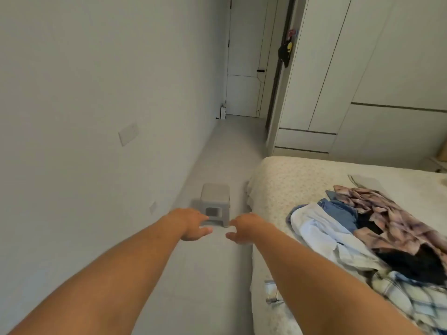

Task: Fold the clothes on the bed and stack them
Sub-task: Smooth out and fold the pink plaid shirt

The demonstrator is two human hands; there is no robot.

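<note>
A heap of unfolded clothes [377, 233] lies on the bed [285, 182] at the right: a pale blue shirt, a denim piece, a pink-brown patterned shirt, something black and a plaid piece. Both my arms stretch out over the floor strip left of the bed. My left hand [191, 224] and my right hand [244, 228] hang side by side with loosely curled fingers and hold nothing. Neither touches the clothes, which lie to the right of my right arm.
A small grey plastic stool [215, 201] stands on the floor just beyond my hands. A bare wall runs along the left. White wardrobes [362, 81] stand behind the bed, and a door [244, 68] closes the far end of the passage.
</note>
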